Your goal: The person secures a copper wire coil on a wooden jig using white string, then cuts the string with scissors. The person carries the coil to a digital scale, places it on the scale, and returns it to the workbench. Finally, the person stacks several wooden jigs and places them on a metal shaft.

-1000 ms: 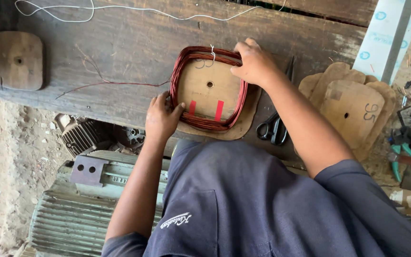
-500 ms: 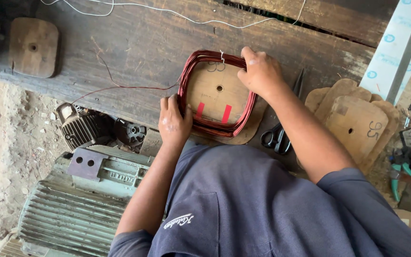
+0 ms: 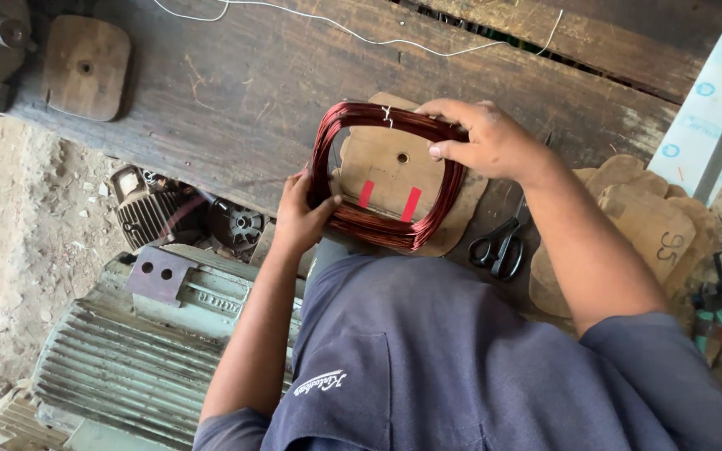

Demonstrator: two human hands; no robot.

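Head view: my left hand (image 3: 298, 219) has its fingers closed on the lower left of the copper coil (image 3: 386, 238), mid-frame on the table (image 3: 236, 92); my right hand (image 3: 486, 144) pinches its upper right. It looks springy and loose; hold the bundled sides.

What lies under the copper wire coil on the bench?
Under the copper wire coil lies a wooden former with a centre hole and two red strips; its edges beneath the wire are hidden.

A dark, weathered wooden plank workbench (image 3: 236, 92) spanned the top of the frame. Pale sandy dirt floor (image 3: 10, 242) showed at left, in daylight. A ribbed grey-green metal motor housing (image 3: 119, 367) filled the lower left.
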